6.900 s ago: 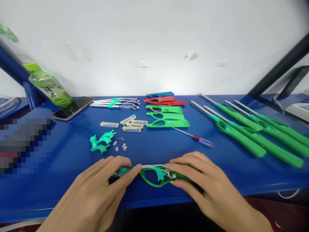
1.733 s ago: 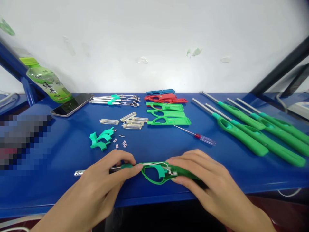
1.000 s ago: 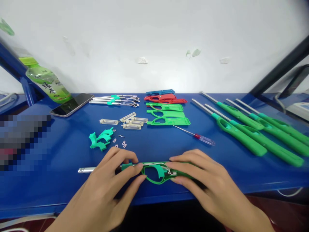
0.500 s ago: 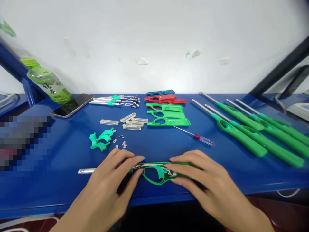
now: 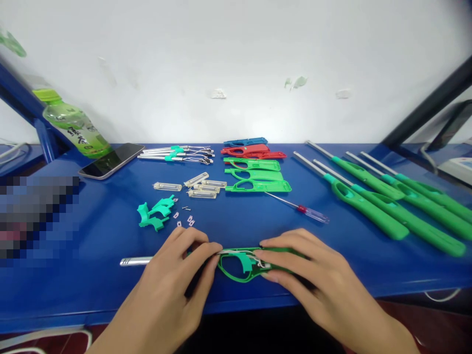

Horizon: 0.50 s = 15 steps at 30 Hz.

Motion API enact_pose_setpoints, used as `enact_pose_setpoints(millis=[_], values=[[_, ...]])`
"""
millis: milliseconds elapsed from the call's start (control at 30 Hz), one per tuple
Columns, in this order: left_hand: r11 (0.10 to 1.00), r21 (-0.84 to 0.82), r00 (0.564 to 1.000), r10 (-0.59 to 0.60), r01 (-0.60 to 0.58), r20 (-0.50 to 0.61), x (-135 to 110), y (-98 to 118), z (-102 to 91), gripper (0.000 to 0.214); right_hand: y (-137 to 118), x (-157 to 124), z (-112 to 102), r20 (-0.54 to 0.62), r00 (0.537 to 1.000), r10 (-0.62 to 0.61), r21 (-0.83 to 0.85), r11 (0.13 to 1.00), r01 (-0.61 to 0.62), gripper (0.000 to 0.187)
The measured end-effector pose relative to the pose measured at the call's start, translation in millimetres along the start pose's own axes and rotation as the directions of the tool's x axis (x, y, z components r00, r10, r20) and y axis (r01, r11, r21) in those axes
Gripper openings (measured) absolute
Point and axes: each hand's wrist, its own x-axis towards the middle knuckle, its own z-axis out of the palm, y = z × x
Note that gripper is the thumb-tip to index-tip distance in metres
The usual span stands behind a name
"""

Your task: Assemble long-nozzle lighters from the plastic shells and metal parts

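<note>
An open green lighter shell [image 5: 241, 265] lies near the front edge of the blue table [image 5: 92, 290], with a teal trigger and white wires inside. Its metal nozzle tube [image 5: 134, 261] sticks out to the left. My left hand [image 5: 177, 285] is closed on the front of the shell where the tube joins it, fingertips pressed on the joint. My right hand [image 5: 313, 275] pinches the rear handle part of the same shell, fingers on top and thumb at the near side.
Teal triggers [image 5: 155, 215], small metal bits [image 5: 184, 220], clear tubes [image 5: 195, 187], spare nozzles [image 5: 177, 153] and coloured shells [image 5: 254, 167] lie mid-table. A screwdriver [image 5: 298, 208] lies nearby. Several finished green lighters [image 5: 372, 204] lie right. A bottle [image 5: 73, 129] and phone [image 5: 110, 161] sit left.
The metal tube has slid out leftward from under my left hand. My left fingers have shifted right along the shell's front. My right hand has stayed put.
</note>
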Motion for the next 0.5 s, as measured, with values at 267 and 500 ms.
enact_pose_setpoints(millis=[267, 500], values=[[0.998, -0.026, 0.998, -0.059, 0.059, 0.003, 2.5, 3.1, 2.8, 0.016, -0.7, 0.7, 0.5, -0.021, 1.0, -0.001, 0.003, 1.0, 0.001, 0.027], [0.996, -0.038, 0.997, -0.076, 0.076, 0.011, 5.3, 5.6, 3.1, 0.02, -0.8, 3.0, 0.2, -0.033, 0.999, -0.007, -0.01, 1.0, 0.007, 0.027]])
